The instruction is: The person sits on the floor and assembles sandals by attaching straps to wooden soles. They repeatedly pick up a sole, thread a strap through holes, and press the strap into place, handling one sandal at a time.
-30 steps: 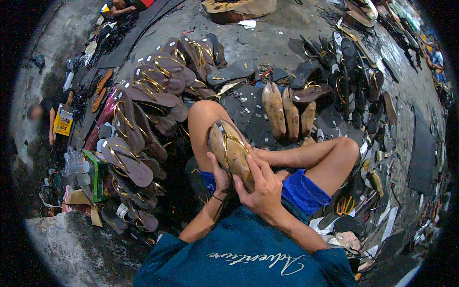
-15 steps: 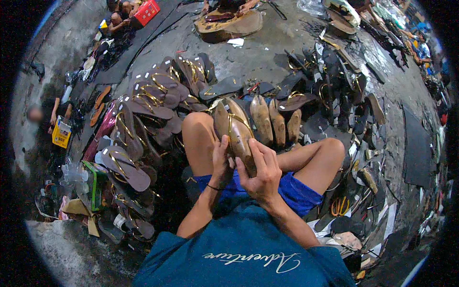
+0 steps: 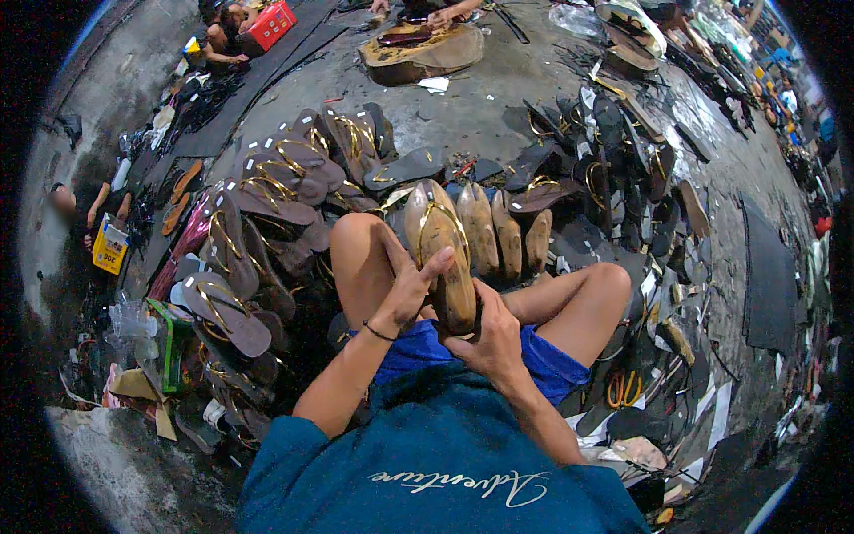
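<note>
Between my knees I hold a wooden shoe last [image 3: 445, 258] nearly upright, toe end away from me, with a gold thong strap [image 3: 438, 210] across its upper part. My left hand [image 3: 411, 289] grips its left side, thumb laid toward its face. Low on the right side, by the heel end, my right hand [image 3: 494, 334] is closed around it; part of its fingers is hidden behind the last. Just beyond, several more wooden lasts [image 3: 480, 230] stand side by side. A dark sandal with a gold strap [image 3: 541, 195] lies over their far end.
Dark gold-strapped sandals [image 3: 276, 187] are heaped at my left, with one sandal [image 3: 227, 316] nearest. More soles and sandals [image 3: 614, 169] pile up at the right. A worn wooden block [image 3: 422, 55] sits ahead by another person's hands [image 3: 454, 16]. Yellow straps [image 3: 624, 389] lie at lower right.
The last has turned so its strapped face points more squarely up at me. My left hand has shifted along its side, and my right hand has slid down toward the heel end.
</note>
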{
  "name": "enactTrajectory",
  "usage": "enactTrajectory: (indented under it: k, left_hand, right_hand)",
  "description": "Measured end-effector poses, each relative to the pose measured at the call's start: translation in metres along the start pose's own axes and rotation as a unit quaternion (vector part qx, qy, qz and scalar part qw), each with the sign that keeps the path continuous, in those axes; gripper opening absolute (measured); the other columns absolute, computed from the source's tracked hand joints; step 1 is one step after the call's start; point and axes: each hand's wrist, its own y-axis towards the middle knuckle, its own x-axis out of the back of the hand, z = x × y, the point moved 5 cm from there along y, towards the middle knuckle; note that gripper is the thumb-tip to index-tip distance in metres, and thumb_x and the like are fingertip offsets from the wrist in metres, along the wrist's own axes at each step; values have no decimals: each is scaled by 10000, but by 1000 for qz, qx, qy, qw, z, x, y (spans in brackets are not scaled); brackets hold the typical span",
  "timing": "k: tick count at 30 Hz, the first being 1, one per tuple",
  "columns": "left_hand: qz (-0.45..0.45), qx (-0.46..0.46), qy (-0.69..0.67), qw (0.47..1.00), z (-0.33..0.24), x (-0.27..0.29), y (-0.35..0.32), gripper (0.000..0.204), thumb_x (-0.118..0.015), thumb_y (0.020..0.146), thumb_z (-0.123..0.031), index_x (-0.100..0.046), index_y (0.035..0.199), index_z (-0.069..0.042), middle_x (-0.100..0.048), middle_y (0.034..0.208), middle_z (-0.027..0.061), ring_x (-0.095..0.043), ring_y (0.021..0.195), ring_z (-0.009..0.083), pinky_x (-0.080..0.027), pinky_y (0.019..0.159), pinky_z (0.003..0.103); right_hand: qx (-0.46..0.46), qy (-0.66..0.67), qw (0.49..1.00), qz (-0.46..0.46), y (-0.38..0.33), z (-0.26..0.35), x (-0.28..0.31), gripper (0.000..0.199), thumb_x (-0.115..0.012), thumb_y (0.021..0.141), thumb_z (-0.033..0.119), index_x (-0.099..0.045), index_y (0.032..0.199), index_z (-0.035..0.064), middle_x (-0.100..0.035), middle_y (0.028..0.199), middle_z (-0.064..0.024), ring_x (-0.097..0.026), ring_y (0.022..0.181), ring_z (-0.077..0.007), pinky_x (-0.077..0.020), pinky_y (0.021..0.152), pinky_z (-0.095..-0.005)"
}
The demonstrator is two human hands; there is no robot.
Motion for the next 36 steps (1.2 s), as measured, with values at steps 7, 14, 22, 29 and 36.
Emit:
enactTrajectory:
  k: [7, 14, 22, 29, 36]
  left_hand:
    - [153, 64, -56, 984, -18, -12, -68, 1242, -836, 616, -547, -131, 1487, -8, -411, 1408, 143, -414, 1304, 260, -346, 1088, 382]
    - [214, 20, -137, 967, -16, -16, -131, 1411, -882, 503, -569, -57, 1499, -5, -304, 1478, 144, -333, 1359, 265, -266, 1128, 396]
    - [179, -34, -99, 978, -45, -29, -141, 1510, -920, 433, -545, -4, 1494, 15, -276, 1489, 159, -326, 1361, 277, -257, 1129, 401]
    - [223, -215, 165, 936, -98, -58, -101, 1536, -932, 449, -523, 56, 1487, 31, -274, 1487, 207, -350, 1350, 305, -253, 1131, 421]
    - [100, -278, 518, 803, -104, -66, -65, 513, -637, 906, -384, -567, 1215, 20, -635, 1004, 137, -567, 1031, 275, -448, 864, 397]
  right_hand:
    - [-198, 518, 822, 133, -41, -10, -7, 514, -505, 972, 265, -386, 1372, -35, -529, 1322, -130, -498, 1220, -225, -353, 1067, -363]
    - [-132, 655, 730, 144, -96, 4, -22, 387, -413, 1028, 354, -588, 1109, 19, -610, 1099, -35, -548, 984, -126, -433, 914, -296]
    - [-250, 638, 650, 329, -115, 3, -16, 355, -516, 978, 362, -561, 921, 14, -591, 824, -19, -541, 834, -100, -453, 781, -322]
    - [-216, 511, 827, 96, -57, -10, -14, 495, -646, 904, 299, -451, 1273, 33, -542, 1190, -87, -503, 1128, -192, -428, 949, -371]
    - [-132, 735, 665, 18, -50, 5, 23, 883, -669, 706, 394, -332, 1400, -35, -440, 1363, -241, -539, 1158, -358, -485, 954, -436]
